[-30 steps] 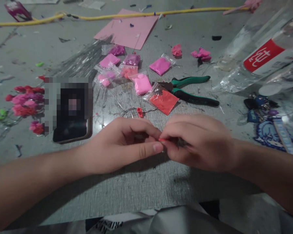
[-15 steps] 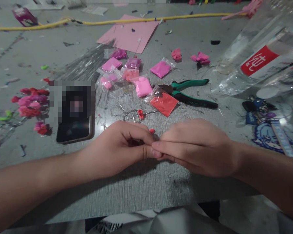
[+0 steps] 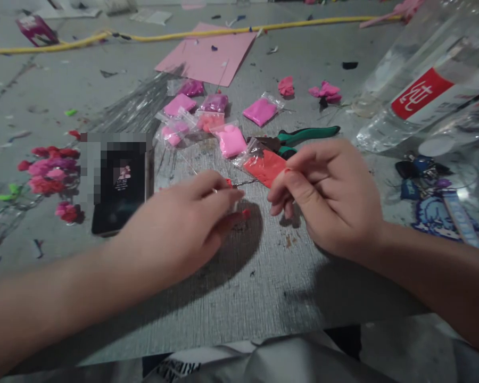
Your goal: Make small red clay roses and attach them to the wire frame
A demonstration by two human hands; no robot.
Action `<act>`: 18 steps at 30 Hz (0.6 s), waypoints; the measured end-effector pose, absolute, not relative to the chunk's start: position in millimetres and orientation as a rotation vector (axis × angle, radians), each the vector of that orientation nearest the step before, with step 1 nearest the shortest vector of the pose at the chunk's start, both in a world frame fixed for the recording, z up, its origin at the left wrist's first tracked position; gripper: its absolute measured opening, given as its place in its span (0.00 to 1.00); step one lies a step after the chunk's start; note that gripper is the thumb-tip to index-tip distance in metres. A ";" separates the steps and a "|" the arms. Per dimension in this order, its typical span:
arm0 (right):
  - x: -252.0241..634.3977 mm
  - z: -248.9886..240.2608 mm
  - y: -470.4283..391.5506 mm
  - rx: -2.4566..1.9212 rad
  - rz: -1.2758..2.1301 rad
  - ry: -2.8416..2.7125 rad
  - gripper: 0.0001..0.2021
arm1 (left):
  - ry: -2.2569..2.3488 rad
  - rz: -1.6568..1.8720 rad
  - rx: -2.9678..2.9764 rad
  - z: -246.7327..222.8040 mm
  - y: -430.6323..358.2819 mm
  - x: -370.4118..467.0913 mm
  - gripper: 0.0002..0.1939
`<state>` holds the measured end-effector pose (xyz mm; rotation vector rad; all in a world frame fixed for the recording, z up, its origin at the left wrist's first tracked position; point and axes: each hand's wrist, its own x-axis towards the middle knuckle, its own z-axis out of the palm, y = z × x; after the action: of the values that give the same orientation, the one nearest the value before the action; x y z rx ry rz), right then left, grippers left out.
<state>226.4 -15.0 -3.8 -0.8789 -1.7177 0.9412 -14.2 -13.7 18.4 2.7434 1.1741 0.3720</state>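
My right hand [image 3: 331,199] is raised over the table, thumb and forefinger pinched on a small piece of red clay [image 3: 287,170]. Palm down, my left hand [image 3: 191,221] reaches over a twisted wire piece [image 3: 247,182] with a small red flower [image 3: 228,182], covering much of it. Its thumb and forefinger are slightly apart, though blurred, and nothing shows gripped between them. Close to the left fingertips lies a red bit of clay [image 3: 246,214]. Behind the right fingers is a bag of red-orange clay [image 3: 263,166], partly hidden.
Several bags of pink and purple clay [image 3: 231,141] lie ahead, beside green-handled pliers [image 3: 309,135]. A phone [image 3: 122,186], clay flowers [image 3: 51,170] and a wire bundle [image 3: 131,106] are on the left. Plastic bottles [image 3: 423,96] and a keychain [image 3: 433,213] sit right.
My hands have come apart from each other. The right has moved up with the piece of red clay; the left has shifted forward over the wire piece. The phone screen has lit up.
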 end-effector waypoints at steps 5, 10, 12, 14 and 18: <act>226.0 -7.0 -12.5 -0.950 1.017 -1.869 0.06 | 1.076 0.204 2.912 -5.7 -17.2 -6.8 0.17; 231.4 7.8 -12.8 -0.926 0.795 -2.156 0.09 | 1.083 0.459 2.497 2.3 -17.4 -2.2 0.12; 232.9 13.0 -14.4 -0.867 0.570 -2.276 0.13 | 1.138 0.487 2.132 9.2 -20.1 2.6 0.11; 233.2 14.7 -16.7 -0.798 0.394 -2.331 0.13 | 1.086 0.495 1.748 13.9 -23.4 7.9 0.11; 230.3 9.8 -21.1 -0.704 0.312 -2.321 0.05 | 0.939 0.516 1.215 10.2 -27.1 13.0 0.07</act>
<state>230.3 -21.1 9.8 -0.7044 -2.3209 0.3118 13.0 -27.1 10.2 1.2152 0.9389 0.5159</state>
